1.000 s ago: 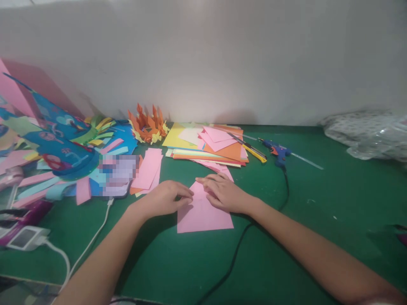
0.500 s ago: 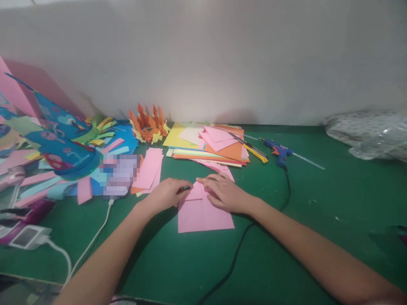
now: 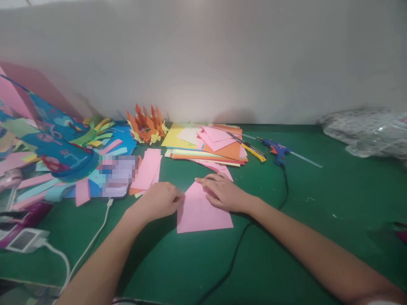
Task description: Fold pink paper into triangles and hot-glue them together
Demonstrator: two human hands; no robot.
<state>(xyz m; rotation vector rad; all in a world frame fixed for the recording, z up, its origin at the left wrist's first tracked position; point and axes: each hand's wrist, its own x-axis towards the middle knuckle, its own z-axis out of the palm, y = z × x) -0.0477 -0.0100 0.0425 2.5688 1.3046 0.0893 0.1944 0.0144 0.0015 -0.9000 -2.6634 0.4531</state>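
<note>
A sheet of pink paper (image 3: 203, 218) lies on the green table before me, its upper left side slanting up to a folded peak. At its left corner my left hand (image 3: 162, 198) is closed, thumb and fingers pinching the paper's edge. My right hand (image 3: 222, 192) rests palm down over the upper right part, fingers stretched out, with the index fingertip at the peak. The right slanted side is hidden beneath that hand.
Behind are stacked coloured papers (image 3: 206, 156), a yellow box cutter (image 3: 254, 151) and a blue glue gun (image 3: 276, 149) with a black cord. Leftward lie pink strips (image 3: 146, 169), a phone (image 3: 119, 176), an orange paper crown (image 3: 148, 127) and blue cone hats (image 3: 68, 159).
My left hand has slid left and slightly down from the small flap near the peak to the left corner. The right hand stays nearly in place.
</note>
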